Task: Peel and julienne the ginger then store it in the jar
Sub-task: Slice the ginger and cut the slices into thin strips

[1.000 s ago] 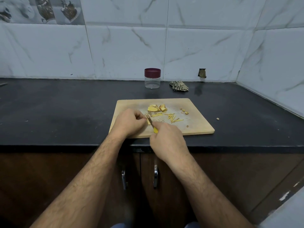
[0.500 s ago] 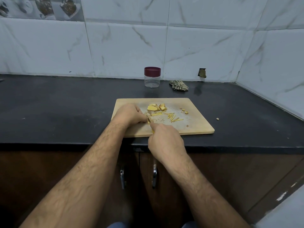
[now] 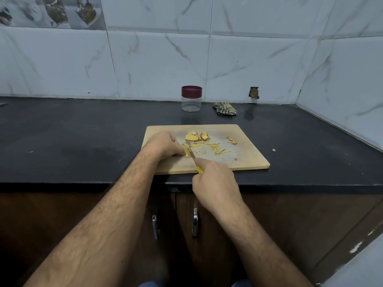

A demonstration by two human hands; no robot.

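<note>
Slicing at frame centre, my right hand (image 3: 215, 181) grips the knife (image 3: 191, 155), blade slanting up-left into the ginger piece (image 3: 187, 151) that my left hand (image 3: 163, 145) pins by curled fingertips on the cutting board (image 3: 248, 160); its closed jar (image 3: 191, 98) waits behind.

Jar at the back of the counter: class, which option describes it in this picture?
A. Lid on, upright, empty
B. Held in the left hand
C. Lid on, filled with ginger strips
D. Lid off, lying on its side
A: the jar stands upright near the wall with its dark red lid on and its clear body empty, while the cut ginger strips lie on the cutting board.
</note>
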